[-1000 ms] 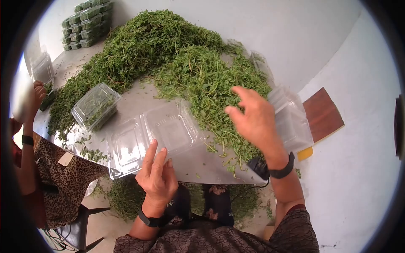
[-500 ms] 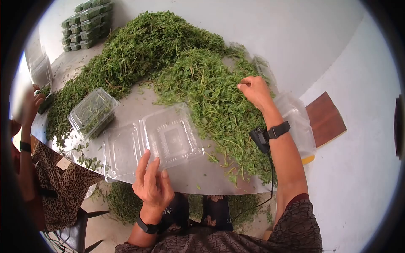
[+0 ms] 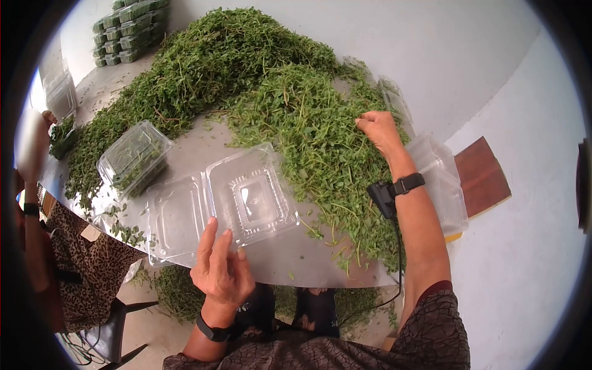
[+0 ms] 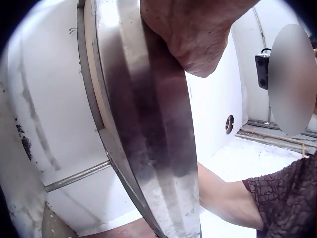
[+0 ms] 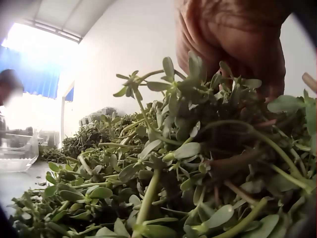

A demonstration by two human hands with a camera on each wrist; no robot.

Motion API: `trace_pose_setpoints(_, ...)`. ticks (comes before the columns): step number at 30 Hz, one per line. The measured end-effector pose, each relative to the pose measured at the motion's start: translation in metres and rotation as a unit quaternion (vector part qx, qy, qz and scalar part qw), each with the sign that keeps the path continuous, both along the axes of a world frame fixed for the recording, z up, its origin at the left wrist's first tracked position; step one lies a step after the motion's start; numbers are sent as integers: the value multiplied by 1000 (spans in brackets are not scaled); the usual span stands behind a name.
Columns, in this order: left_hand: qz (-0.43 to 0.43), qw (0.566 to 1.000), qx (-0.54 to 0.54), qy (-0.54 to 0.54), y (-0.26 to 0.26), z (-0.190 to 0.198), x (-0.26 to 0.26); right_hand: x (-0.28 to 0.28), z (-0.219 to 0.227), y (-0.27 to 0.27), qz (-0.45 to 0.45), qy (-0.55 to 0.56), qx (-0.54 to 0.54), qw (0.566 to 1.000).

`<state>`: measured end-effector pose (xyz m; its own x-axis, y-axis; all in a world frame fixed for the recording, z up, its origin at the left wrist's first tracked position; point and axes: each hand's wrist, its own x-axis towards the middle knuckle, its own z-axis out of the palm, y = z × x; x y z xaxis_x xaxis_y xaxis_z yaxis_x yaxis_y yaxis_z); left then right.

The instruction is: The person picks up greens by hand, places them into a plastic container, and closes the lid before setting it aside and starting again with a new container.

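My right hand (image 3: 381, 131) is down at the right side of a heap of leafy purslane (image 3: 296, 117), its fingers curled with thumb and forefinger together. Up close in the right wrist view, those fingers (image 5: 247, 59) reach into the purslane sprigs (image 5: 183, 153), and leaves hide the tips. An unfolded clear plastic clamshell box (image 3: 225, 206) lies at the table's near edge. Beside its near rim is my left hand (image 3: 221, 271), with forefinger and middle finger extended toward the box. The left wrist view shows that hand (image 4: 198, 34) at the metal table edge (image 4: 153, 114).
A closed clamshell of greens (image 3: 135, 157) stands left of the open box. Nested clear containers (image 3: 435, 182) are at the right, near a reddish-brown board (image 3: 484, 176). Filled boxes (image 3: 129, 31) are stacked at the back left. Another person's arm (image 3: 34, 228) is at the far left.
My right hand moved to the upper right over the heap, and its spread fingers closed together among the sprigs. My left hand stays by the open box, which shifted slightly in view.
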<state>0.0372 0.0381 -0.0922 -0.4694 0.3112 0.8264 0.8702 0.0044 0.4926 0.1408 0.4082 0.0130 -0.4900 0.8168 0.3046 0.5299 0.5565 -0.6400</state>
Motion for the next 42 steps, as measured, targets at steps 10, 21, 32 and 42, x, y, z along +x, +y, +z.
trace_pose_setpoints(10,20,1000,4,20,2,0,-1,3,28,-20,17,89,-95,991)
trace_pose_setpoints(21,19,1000,15,2,5,-2,0,36,38,-45,26,-68,46,996)
trace_pose_setpoints(32,42,999,17,10,8,-3,-1,68,52,-118,121,140,-130,974)
trace_pose_setpoints(42,35,999,6,-16,7,-1,-2,110,9,-208,117,184,-208,953)
